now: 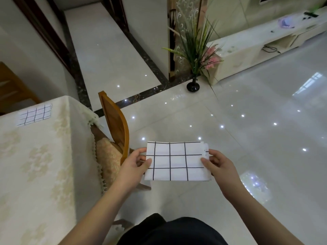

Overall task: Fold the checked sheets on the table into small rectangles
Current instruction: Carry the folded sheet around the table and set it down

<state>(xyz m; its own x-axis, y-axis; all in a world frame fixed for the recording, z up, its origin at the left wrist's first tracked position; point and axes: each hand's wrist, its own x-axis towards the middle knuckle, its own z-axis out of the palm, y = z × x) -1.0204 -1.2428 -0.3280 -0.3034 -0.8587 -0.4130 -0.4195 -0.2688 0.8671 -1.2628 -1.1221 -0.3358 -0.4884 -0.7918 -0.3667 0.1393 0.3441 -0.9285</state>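
A white checked sheet [177, 160] with black grid lines, folded into a rectangle of several layers, is held in the air over the floor, to the right of the table. My left hand [136, 163] pinches its left edge, thumb on top. My right hand [218, 165] pinches its right edge the same way. A second checked sheet [34, 115], folded into a small rectangle, lies flat on the far part of the table [35, 165].
The table carries a cream patterned cloth. A wooden chair [115, 124] with a beige cushion stands at its right side, close to my left arm. A black vase with a plant [193, 85] stands on the glossy tiled floor ahead. A low cream cabinet [256, 45] runs along the far right.
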